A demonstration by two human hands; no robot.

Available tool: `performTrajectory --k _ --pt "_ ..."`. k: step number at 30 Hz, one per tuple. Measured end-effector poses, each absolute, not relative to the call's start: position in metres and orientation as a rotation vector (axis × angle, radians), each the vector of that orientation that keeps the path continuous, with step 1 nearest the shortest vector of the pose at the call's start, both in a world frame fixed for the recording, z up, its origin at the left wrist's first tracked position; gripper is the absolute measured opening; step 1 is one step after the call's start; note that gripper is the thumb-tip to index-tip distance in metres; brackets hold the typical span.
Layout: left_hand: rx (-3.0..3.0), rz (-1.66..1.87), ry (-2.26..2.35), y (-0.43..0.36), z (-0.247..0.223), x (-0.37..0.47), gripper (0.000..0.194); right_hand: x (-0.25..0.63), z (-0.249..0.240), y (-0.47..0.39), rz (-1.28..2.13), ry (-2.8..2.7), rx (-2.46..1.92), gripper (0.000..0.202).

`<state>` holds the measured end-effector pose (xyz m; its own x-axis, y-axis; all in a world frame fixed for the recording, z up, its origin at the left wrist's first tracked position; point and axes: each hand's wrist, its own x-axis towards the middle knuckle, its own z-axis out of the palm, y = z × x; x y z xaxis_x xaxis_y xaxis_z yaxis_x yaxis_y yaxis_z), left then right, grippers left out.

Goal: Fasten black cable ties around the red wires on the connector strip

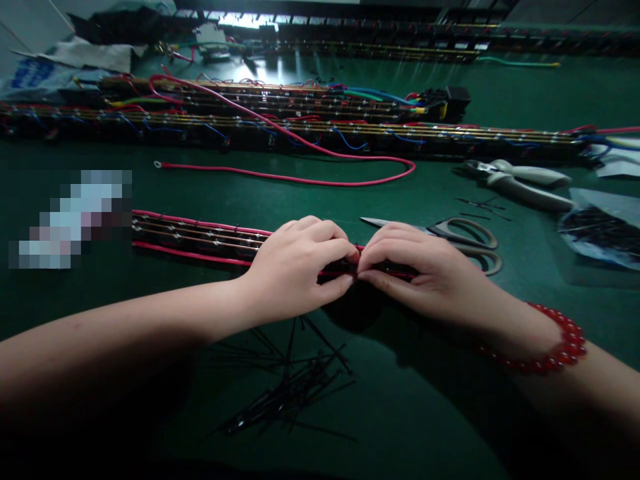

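A narrow dark assembly [215, 237] with metal rods and red cables along both long edges lies on the green table. My left hand [305, 267] rests over it, thumb and fingers pinched at the near red cable. My right hand [420, 270], with a red bead bracelet [560, 340] at the wrist, pinches at the same spot, its fingertips touching those of my left hand. What the fingertips hold is too small and hidden to name. Scissors [465, 233] lie partly behind my right hand.
Black cable ties [290, 393] are heaped in front. Pliers [525, 180] and a bag of black ties [605, 230] lie at the right. A loose red cable [300, 179] curves behind my hands. Longer wired assemblies [300, 127] stretch across the back.
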<state>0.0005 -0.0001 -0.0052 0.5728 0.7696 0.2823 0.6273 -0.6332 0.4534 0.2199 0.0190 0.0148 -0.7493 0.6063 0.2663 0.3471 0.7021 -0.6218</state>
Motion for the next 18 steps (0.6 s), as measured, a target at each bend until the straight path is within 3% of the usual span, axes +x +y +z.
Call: performTrajectory --k 18 --pt "2.567 0.678 1.104 0.0011 -0.0085 -0.0013 0.016 0.2223 0.0129 0.0197 0.781 -2.436 -0.731 0.007"
